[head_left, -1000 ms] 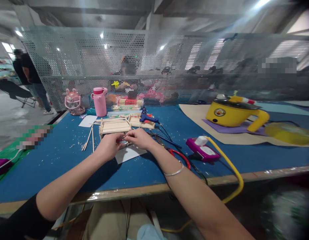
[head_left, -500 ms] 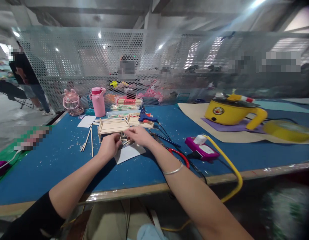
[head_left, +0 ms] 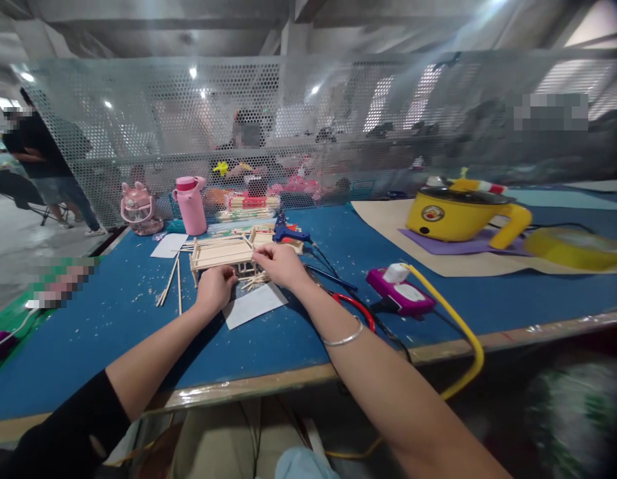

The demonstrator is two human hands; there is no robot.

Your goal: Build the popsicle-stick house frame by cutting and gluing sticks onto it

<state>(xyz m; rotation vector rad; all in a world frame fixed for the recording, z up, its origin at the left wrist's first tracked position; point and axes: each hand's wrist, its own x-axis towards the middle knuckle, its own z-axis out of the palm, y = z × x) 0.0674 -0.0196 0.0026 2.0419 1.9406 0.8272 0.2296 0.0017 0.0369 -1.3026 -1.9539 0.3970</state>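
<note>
I see two hands at one stick frame (head_left: 223,253), which stands on the blue table (head_left: 118,332), left of the glue gun (head_left: 293,234). Its long axis runs left to right, the right end slightly farther off, flat top facing up. My left hand (head_left: 217,287) is at the near edge, fingers curled; my right hand (head_left: 281,265) is at the right end, fingertips bunched. I cannot tell whether either grasps anything. I count two sheets of white paper (head_left: 255,306), one near, one far left, and at least two loose sticks (head_left: 179,286). There are two pink bottles (head_left: 191,209), far left, and one yellow pot (head_left: 450,216), right, its contents hidden.
</note>
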